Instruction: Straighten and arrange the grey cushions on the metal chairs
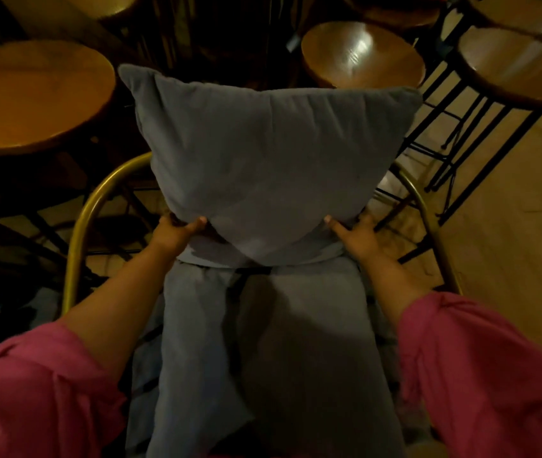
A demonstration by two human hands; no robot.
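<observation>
Fingers (197,226) of left hand (177,234) and right hand (355,238) pinching the two bottom corners of the grey cushion (263,153). Cushion held upright over the back of the gold metal chair (78,233), above the grey seat pad (283,342). Round wooden stools (362,54) close behind.

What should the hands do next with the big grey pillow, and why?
Probably lower the grey back cushion a little and lean it against the chair's gold metal frame. Both the left hand and right hand grip its bottom corners, holding it upright above the grey seat cushion, so it looks not yet settled.
</observation>
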